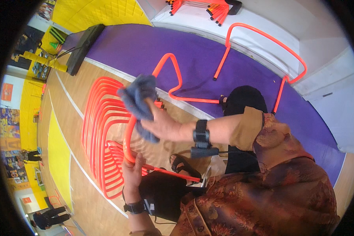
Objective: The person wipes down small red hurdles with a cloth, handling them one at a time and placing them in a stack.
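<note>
In the lower middle, my left hand (133, 169) grips a bent corner of an orange tubular training hurdle (128, 134). Above it, my right hand (162, 122) holds a crumpled grey-blue cloth (138, 97) against the same hurdle's bar. The held hurdle's one leg runs down over my thigh, and its other end reaches toward my knee on the right. Just beyond, a row of nested orange hurdles (91, 132) stands on the wooden floor. The cloth hides part of the held bar.
A single orange hurdle (271, 37) stands on the purple floor strip (121, 44) by the white wall. More hurdles (216, 10) are stacked on the ledge at the top. A long black base (85, 48) lies at the upper left. Two people are farther off at the lower left.
</note>
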Demonstrator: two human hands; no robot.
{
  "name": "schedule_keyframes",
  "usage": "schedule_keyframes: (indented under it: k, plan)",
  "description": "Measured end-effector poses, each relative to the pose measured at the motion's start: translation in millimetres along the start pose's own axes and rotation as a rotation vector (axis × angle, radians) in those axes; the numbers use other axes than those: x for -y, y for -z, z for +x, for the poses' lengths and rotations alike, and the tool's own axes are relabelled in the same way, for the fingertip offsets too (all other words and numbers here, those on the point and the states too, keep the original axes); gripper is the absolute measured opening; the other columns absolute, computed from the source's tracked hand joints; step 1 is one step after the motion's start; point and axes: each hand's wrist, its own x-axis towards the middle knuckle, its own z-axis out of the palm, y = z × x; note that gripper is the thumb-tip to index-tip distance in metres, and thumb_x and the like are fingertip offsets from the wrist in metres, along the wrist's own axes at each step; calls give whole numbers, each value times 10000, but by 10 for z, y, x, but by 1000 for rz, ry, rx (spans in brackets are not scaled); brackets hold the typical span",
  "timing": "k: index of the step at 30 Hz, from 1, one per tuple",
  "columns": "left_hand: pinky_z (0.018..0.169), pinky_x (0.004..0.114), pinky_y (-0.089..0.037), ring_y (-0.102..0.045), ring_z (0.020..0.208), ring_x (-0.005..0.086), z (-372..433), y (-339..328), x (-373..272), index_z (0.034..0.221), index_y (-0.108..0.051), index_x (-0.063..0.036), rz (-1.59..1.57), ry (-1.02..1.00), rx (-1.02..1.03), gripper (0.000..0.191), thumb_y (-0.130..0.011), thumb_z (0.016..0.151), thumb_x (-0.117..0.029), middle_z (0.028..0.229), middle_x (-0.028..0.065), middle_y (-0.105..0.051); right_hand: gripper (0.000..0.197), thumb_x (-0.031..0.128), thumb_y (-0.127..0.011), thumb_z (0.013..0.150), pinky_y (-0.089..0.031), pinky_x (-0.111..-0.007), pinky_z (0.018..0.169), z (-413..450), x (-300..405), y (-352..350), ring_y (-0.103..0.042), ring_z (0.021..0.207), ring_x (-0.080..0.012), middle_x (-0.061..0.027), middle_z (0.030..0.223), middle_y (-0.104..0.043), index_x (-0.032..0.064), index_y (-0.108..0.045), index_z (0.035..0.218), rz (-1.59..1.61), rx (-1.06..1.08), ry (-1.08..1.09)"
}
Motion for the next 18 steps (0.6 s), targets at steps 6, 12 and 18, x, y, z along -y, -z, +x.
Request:
schedule_keyframes:
  k: [6,12,18]
  plan:
    - [657,246,-470,-532,699,87,20,-23,-59,889,-511,-49,17,29,-20,141,-586,969,-137,759,3,-553,604,171,-584,812,-472,-373,887,425,22,141,-548,1027,-212,-151,1156,-542,23,-378,1361,296,-160,-49]
    - [616,249,-492,-579,647,98,-63,-82,-129,899,-505,-45,62,101,16,142,-598,957,-135,743,4,-542,442,65,-561,778,-496,-456,679,1421,-390,1375,-560,828,-247,-119,971,-557,52,-472,1210,410,-719,-45]
    - [582,261,-485,-574,614,101,-72,-43,40,899,-515,-38,103,86,-4,157,-615,943,-151,713,4,-539,397,181,-563,820,-496,-478,792,1432,-344,1421,-592,993,-350,-197,1124,-588,43,-547,1191,-730,-604,-79]
